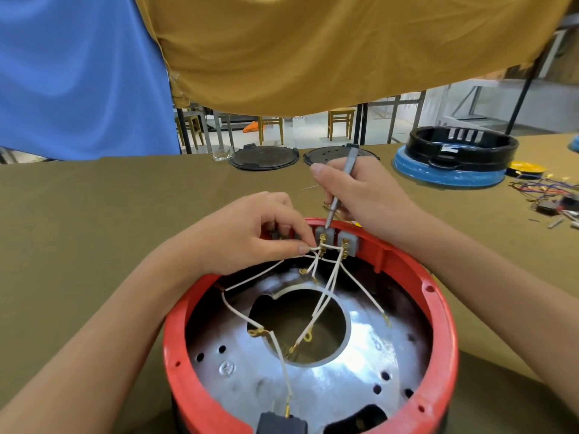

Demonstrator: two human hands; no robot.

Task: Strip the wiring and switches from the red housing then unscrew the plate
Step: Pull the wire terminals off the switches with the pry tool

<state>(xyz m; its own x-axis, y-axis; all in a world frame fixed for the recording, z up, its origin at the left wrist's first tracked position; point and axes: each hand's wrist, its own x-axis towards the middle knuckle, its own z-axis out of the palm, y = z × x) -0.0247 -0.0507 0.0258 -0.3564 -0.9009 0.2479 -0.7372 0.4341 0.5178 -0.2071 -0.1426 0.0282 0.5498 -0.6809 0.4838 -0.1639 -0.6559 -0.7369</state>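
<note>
The round red housing (pixel 438 311) sits upside down on the table right in front of me, with a shiny metal plate (pixel 354 383) with a large central hole inside it. Grey switches (pixel 348 242) are mounted on its far wall, and white wires (pixel 360 285) with brass terminals run from them across the plate. My left hand (pixel 250 230) pinches a bundle of white wires beside the switches. My right hand (pixel 360 192) holds a thin grey metal tool (pixel 340 189), its tip pressed against the top of a switch. A dark connector block (pixel 282 422) sits at the near rim.
Two dark round lids (pixel 264 156) lie at the table's far edge. A black ring stacked on a blue base (pixel 451 177) stands at the far right, with a heap of coloured wires and small parts (pixel 551 195) beside it. Blue and tan cloths hang overhead.
</note>
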